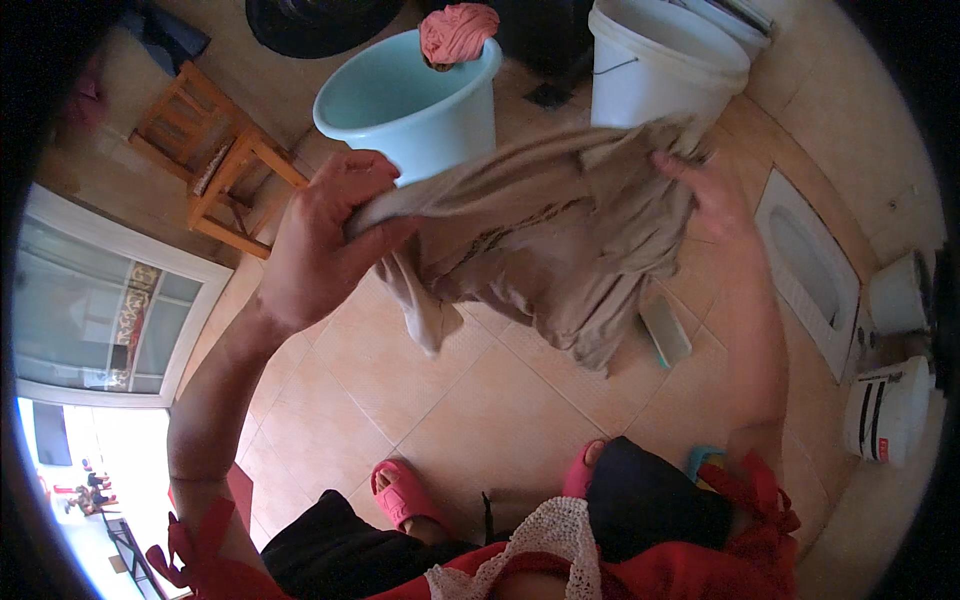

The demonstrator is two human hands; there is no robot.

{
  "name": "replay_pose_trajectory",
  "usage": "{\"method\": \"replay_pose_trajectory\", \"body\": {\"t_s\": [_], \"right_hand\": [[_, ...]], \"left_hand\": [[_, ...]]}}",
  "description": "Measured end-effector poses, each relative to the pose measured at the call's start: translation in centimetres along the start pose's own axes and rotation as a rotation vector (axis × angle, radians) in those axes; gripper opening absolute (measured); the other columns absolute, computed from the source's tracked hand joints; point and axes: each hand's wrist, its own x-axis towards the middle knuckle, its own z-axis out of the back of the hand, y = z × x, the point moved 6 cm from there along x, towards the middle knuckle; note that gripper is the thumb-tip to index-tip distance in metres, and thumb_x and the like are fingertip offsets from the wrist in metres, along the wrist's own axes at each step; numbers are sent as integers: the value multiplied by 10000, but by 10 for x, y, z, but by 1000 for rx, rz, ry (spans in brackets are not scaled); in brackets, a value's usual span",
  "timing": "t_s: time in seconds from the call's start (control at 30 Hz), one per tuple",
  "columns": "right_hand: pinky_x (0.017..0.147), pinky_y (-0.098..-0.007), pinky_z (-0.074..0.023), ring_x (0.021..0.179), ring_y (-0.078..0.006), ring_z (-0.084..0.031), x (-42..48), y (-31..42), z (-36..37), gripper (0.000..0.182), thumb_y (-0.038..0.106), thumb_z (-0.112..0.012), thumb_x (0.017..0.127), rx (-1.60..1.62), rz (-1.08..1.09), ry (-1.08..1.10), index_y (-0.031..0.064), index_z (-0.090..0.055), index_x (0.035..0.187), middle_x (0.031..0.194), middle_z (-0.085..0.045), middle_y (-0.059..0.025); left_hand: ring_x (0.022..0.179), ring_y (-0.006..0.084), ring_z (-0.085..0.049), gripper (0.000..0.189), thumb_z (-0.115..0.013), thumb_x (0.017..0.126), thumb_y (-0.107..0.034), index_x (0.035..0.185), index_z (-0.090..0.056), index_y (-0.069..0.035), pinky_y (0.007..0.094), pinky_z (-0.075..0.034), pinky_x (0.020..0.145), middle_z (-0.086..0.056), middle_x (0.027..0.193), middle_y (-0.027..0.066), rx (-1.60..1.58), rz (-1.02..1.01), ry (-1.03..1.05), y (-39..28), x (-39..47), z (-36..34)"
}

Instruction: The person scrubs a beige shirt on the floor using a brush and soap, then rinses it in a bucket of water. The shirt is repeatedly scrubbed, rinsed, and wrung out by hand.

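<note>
A crumpled grey-brown garment (525, 225) hangs stretched between my two hands above the tiled floor. My left hand (322, 232) pinches its left end between thumb and fingers. At the upper right end, my right hand (709, 191) grips the cloth, its fingers partly hidden by the folds. A paler flap (420, 315) dangles below the left side. Just behind the cloth stands a light blue plastic tub (420, 97), with a bunched coral-pink cloth (459, 34) on its rim.
White plastic buckets (645, 67) stand at the back right. A wooden chair (217, 157) is at the left, near a glazed door (105, 300). A squat toilet (810, 262) is set in the floor at right, near another white bucket (889, 412). A brush-like object (667, 330) lies on the tiles.
</note>
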Motion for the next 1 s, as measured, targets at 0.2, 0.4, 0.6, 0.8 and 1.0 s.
{"method": "replay_pose_trajectory", "body": {"t_s": [0.2,0.4,0.6,0.8,1.0], "right_hand": [[845,-322,-417,966,-202,-535,44,110,19,496,210,-696,724,-167,242,-100,14,-499,1135,1072,-555,-98],[547,-313,-439,582,-178,-533,83,125,-94,210,218,-561,771,-543,598,-83,28,-616,842,649,-557,-38],[565,-335,-446,562,-204,-549,92,-55,-146,445,443,-690,668,-883,417,447,13,-626,765,646,-604,-108],[726,-304,-471,795,-164,-581,-41,-210,-66,358,256,-651,753,-602,-399,425,19,-578,1012,880,-623,-79],[827,-354,-409,978,-259,-486,-191,-240,-59,494,164,-705,662,-1103,-225,533,19,-502,1089,1007,-502,-149]], "left_hand": [[734,89,-559,324,-530,863,-308,976,-573,-9,213,-463,642,-596,771,33,-606,152,-17,-68,-3,-10],[760,59,-494,381,-528,863,-348,1006,-557,4,223,-427,674,-568,814,26,-636,396,-245,-8,-23,0],[726,86,-509,329,-552,847,-310,914,-575,11,239,-431,643,-571,775,20,-423,914,-66,209,-170,-88],[353,177,-488,283,-653,750,-289,768,-576,-17,320,-414,368,-602,634,97,-78,1320,-14,360,-369,-126],[1063,286,-441,620,-758,585,-294,1082,-476,-55,366,-372,887,-479,1082,151,204,448,116,247,-256,-155]]}}
